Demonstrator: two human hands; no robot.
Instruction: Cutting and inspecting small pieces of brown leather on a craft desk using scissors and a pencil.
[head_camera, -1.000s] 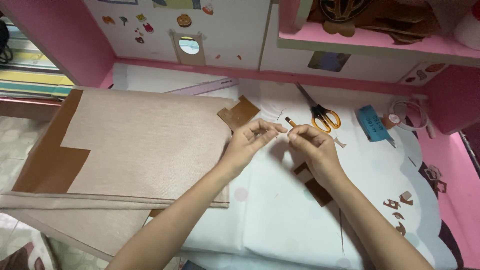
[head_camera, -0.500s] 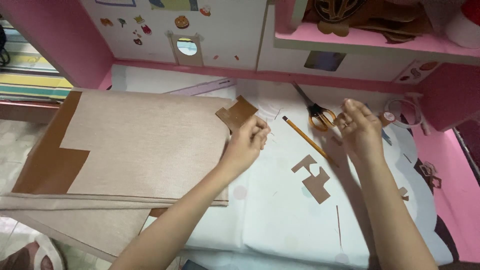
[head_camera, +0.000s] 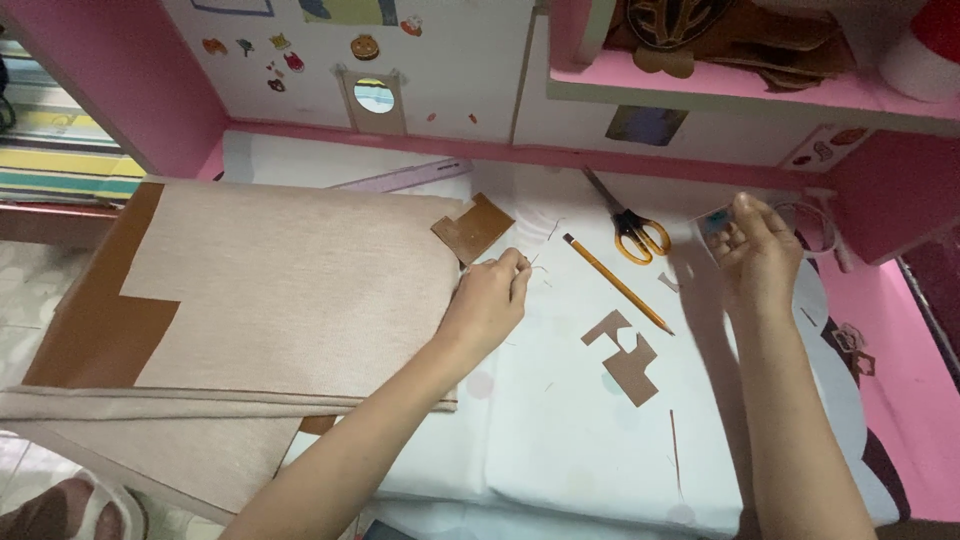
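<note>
Head view of a craft table. The left hand (head_camera: 490, 300) is resting at the right edge of the large beige fabric sheet (head_camera: 290, 290), its fingertips pinched together on a thin thread (head_camera: 540, 245) that is trailing up and to the right across the white table cover (head_camera: 560, 420); whether a needle is between the fingers cannot be told. Just above this hand, a small brown leather piece (head_camera: 472, 227) is lying against the sheet's corner. The right hand (head_camera: 755, 255) is hovering well to the right, fingers curled around a small pale blue object (head_camera: 715, 222) with the thumb on top. Between the hands are lying a yellow pencil (head_camera: 617, 283), orange-handled scissors (head_camera: 630, 225) with the blades pointing away, and brown cut-out scraps (head_camera: 625, 355).

Likely risks, as a judgement: the thread is so fine and slack that it is liable to slip out of the pinch or snag on the brown leather piece if the left hand is pulling sideways. The fabric sheet is overhanging the table edge at the left, so its weight may be dragging it off. The right forearm is passing close over the pencil and the scraps and could be sweeping them aside or rolling the pencil off.
</note>
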